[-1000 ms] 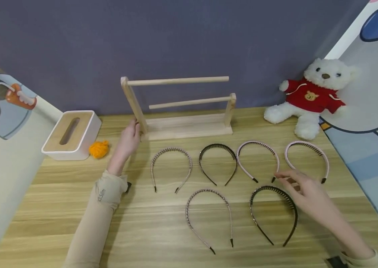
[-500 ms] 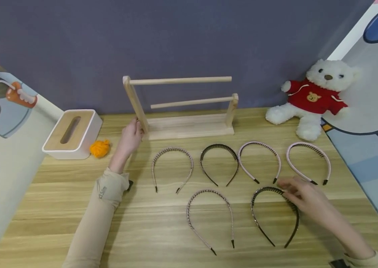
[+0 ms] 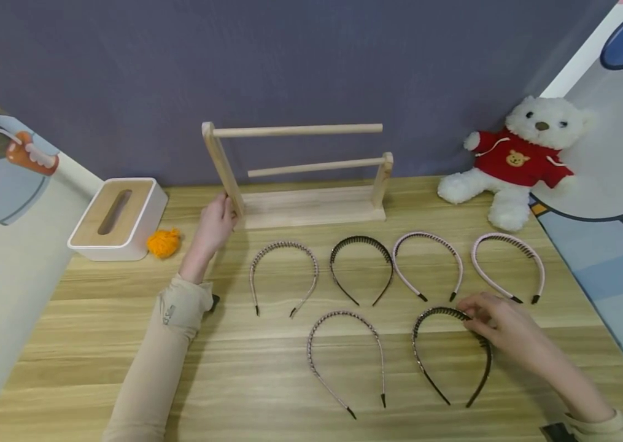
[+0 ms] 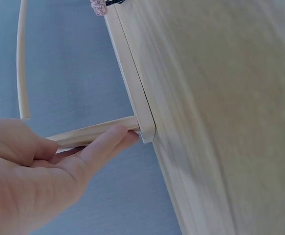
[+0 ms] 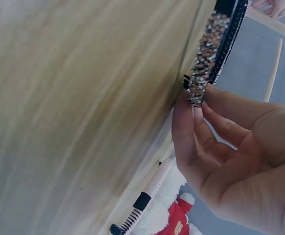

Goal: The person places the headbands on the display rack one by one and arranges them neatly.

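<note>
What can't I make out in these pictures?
Head view: part of the front black headband, hidden by the right hand.
Left wrist view: outer end of the rack upright, hidden by the left hand.
Right wrist view: that headband's far stretch, cut off by the top edge.

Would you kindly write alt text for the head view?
A right hand pinches a black headband, one of six on a wooden table; the left hand holds a wooden rack behind them. A white teddy bear sits at right.
</note>
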Tool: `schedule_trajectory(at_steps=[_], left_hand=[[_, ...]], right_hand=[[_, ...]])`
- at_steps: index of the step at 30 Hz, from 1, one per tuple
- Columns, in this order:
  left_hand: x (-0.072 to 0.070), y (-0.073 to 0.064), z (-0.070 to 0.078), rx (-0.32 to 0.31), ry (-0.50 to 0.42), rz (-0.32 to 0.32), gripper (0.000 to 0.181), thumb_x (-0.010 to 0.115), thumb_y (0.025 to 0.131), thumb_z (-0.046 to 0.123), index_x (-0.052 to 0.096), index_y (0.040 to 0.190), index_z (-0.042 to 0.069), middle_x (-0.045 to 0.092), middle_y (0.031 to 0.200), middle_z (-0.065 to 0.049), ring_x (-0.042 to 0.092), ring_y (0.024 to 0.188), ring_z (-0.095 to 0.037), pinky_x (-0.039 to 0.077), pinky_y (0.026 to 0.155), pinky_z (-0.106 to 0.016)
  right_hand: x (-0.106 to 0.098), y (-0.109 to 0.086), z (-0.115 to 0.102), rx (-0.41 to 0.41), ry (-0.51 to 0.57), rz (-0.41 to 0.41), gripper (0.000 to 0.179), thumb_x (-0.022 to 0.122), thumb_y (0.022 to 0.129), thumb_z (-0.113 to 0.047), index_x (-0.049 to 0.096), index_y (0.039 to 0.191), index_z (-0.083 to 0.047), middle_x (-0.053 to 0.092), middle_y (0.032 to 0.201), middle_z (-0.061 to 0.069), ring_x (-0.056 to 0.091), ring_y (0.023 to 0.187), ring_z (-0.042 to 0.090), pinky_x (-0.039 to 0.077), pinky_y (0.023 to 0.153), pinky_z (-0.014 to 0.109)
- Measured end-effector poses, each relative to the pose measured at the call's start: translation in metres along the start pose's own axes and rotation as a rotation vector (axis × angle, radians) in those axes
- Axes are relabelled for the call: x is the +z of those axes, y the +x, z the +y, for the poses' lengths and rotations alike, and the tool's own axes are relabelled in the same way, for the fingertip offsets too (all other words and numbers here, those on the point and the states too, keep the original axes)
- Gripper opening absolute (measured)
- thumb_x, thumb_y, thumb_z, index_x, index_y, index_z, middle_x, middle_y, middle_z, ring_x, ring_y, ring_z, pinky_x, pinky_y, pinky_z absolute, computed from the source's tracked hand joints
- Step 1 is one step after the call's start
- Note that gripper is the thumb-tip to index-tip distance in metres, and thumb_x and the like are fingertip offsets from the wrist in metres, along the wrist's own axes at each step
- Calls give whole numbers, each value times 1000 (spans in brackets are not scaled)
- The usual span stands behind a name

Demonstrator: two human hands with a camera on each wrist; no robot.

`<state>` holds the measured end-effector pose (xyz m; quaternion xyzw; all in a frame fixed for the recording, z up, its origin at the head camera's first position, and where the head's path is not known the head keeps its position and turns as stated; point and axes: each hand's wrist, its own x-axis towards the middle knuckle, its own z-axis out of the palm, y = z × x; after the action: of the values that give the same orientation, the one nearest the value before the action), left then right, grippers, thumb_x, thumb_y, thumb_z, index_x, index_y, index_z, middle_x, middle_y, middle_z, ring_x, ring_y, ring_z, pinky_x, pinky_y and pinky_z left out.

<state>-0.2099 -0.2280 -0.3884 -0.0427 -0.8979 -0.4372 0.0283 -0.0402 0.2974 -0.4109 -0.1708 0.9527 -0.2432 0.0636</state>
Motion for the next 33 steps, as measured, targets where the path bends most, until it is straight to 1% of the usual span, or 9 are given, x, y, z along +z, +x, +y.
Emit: schedule_trajectory(at_steps=[4, 10, 16, 18, 20, 23, 27, 30, 33], left_hand=[[-1, 0, 1, 7, 12, -1, 44, 29, 118, 8, 41, 152, -17, 54, 142, -41, 59, 130, -52, 52, 104, -52], [-1, 0, 3, 19, 26, -3, 44, 30, 118, 9, 44, 150, -17, 55, 141, -40, 59, 130, -52, 52, 105, -53], [-1, 0, 3, 15, 3, -14, 44, 29, 118, 10, 42, 152, -16, 53, 145, -39, 56, 133, -51, 51, 106, -53], [-1, 0, 3, 8, -8, -16, 45, 29, 118, 10, 42, 152, -16, 53, 146, -39, 56, 134, -51, 51, 106, -52], [-1, -1, 3, 4, -10, -14, 45, 29, 118, 10, 42, 152, -16, 53, 145, -39, 56, 134, -50, 51, 106, -52], [-2, -1, 3, 1, -11, -11, 45, 29, 118, 10, 42, 152, -16, 54, 144, -39, 57, 133, -50, 52, 106, -52], [-2, -1, 3, -2, -20, -13, 45, 29, 118, 10, 40, 153, -16, 54, 144, -39, 57, 134, -50, 51, 107, -51], [-2, -1, 3, -2, -21, -12, 46, 28, 118, 10, 39, 154, -16, 54, 144, -39, 57, 134, -50, 50, 108, -50], [-2, -2, 3, 1, -11, -13, 45, 28, 118, 10, 40, 154, -16, 54, 144, -39, 57, 133, -50, 51, 107, -51]], right_hand=[[-1, 0, 0, 7, 0, -8, 26, 85, 86, 5, 75, 109, 1, 74, 103, 7, 70, 82, 18, 60, 71, 33], [-5, -2, -2, 63, 61, -54, 22, 84, 89, 1, 74, 108, 0, 73, 101, 4, 69, 83, 17, 59, 70, 30], [-11, -4, -5, 87, 111, -75, 18, 83, 92, -2, 73, 108, -1, 74, 101, 3, 72, 85, 19, 59, 71, 30], [-14, -6, -7, 88, 124, -69, 17, 82, 93, -3, 73, 108, -2, 74, 101, 1, 72, 86, 16, 60, 72, 30], [-16, -8, -8, 71, 139, -51, 17, 81, 93, -1, 73, 108, -2, 74, 100, 0, 72, 86, 11, 60, 72, 30], [-19, -10, -8, 15, 162, -12, 18, 79, 92, 6, 72, 108, 0, 74, 97, -1, 69, 85, 3, 59, 70, 27], [-25, -12, -10, -45, 144, 46, 23, 80, 89, 11, 72, 107, -1, 74, 94, -3, 65, 83, -3, 57, 66, 25], [-31, -13, -13, -48, 112, 79, 25, 81, 88, 10, 73, 108, -4, 74, 93, -6, 65, 82, -4, 56, 65, 24], [-35, -14, -17, -45, 103, 103, 26, 83, 88, 7, 73, 109, -5, 74, 92, -6, 65, 83, -5, 56, 64, 24]])
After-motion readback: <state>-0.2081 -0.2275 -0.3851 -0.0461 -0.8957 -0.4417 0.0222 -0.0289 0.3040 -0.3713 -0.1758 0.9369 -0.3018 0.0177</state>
